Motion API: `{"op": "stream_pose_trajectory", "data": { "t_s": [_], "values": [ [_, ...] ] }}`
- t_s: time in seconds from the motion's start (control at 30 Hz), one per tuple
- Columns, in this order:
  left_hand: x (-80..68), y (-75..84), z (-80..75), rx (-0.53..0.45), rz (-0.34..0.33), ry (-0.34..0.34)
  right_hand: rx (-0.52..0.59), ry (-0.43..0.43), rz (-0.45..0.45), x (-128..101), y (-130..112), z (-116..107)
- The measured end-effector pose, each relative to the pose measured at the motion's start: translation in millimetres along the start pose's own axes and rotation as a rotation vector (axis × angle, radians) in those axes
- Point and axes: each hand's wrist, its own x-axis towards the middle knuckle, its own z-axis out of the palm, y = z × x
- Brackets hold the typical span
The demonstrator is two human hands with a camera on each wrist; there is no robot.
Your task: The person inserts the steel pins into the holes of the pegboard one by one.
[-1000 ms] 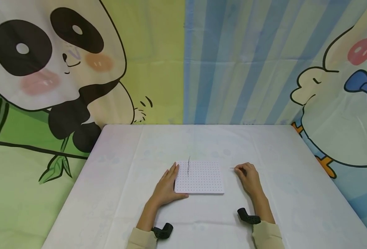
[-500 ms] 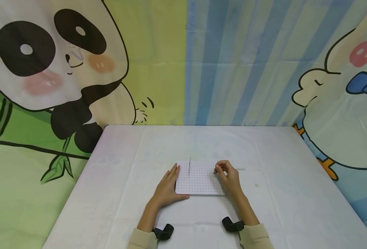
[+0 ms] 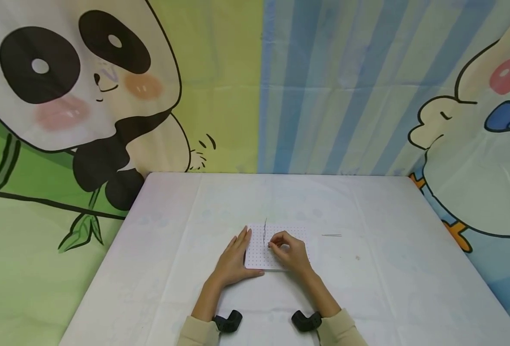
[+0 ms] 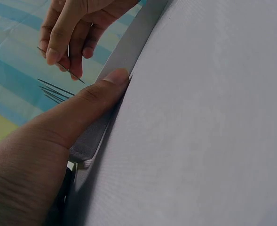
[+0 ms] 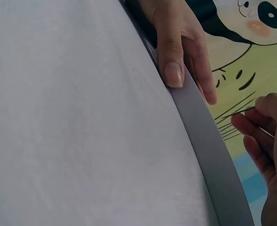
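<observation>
A white board [image 3: 256,262] with rows of small holes lies flat on the table. Several thin metal needles [image 3: 264,231] stand upright in a line near its left side. My left hand [image 3: 233,259] lies at the board's left front corner, straight fingers along the left edge and thumb against the front edge. Over the board, just right of the standing needles, my right hand [image 3: 293,254] pinches one needle [image 4: 77,78] between thumb and fingers. In the left wrist view its lower tip points down, apart from the standing needles; the hole beneath is hidden.
A few loose needles [image 3: 332,235] lie on the white-covered table [image 3: 186,211] to the right of the board. A small mark [image 3: 358,258] shows on the cloth farther right. Printed cartoon curtains [image 3: 220,86] hang behind and beside the table.
My right hand has moved left, from beside the loose needles on the right to over the board, carrying a needle. The left hand has stayed at the board's corner.
</observation>
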Motion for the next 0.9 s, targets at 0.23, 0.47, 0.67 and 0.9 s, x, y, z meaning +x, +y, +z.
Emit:
{"op": "stream_pose_trajectory", "data": {
  "t_s": [0.23, 0.47, 0.67, 0.9],
  "values": [
    [1.0, 0.3, 1.0, -0.002, -0.004, -0.021, -0.07, -0.046, 0.025, -2.9, 1.0, 5.7],
    [-0.7, 1.7, 0.9, -0.009, 0.0, -0.01, -0.115, -0.067, 0.03, -5.3, 2.3, 7.3],
    [-0.9, 2.8, -0.4, -0.008, 0.008, -0.004, -0.137, -0.063, -0.045, -4.7, 4.8, 9.0],
    [-1.5, 1.0, -0.7, -0.015, 0.017, 0.02, -0.149, -0.085, -0.045, -3.9, 4.6, 11.4]
  ]
}}
